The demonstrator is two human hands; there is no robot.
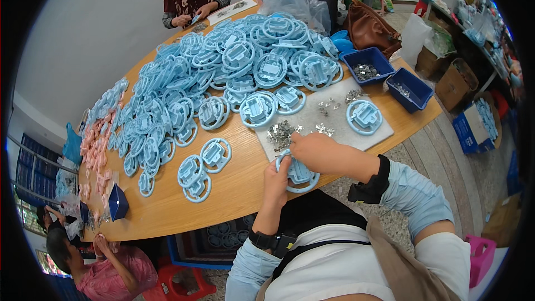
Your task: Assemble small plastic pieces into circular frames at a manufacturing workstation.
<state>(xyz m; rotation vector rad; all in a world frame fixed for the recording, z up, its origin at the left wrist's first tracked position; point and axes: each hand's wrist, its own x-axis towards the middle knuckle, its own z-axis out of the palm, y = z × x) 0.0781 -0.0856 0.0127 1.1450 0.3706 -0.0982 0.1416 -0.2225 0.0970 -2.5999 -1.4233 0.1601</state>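
My left hand (pixel 275 183) grips the left rim of a light-blue plastic toy steering wheel (pixel 301 175), held at the table's near edge. Over the top of that wheel reaches my right hand (pixel 313 149), its fingers pinched together. Whatever is between those fingertips is hidden or too small to name. Just beyond them lies a pile of small metal pieces (pixel 280 133) on a white board (pixel 351 140). Another blue wheel (pixel 364 117) rests flat on the board's right side, with smaller clusters of metal pieces (pixel 329 107) close by.
A large heap of blue wheels (pixel 223 61) covers the wooden table (pixel 245 189). Two blue bins (pixel 367 66) (pixel 410 90) with metal pieces stand at right, near a brown bag (pixel 372 26). Pink parts (pixel 100 153) lie left. Co-workers sit at the far side (pixel 192 0) and lower left (pixel 114 270).
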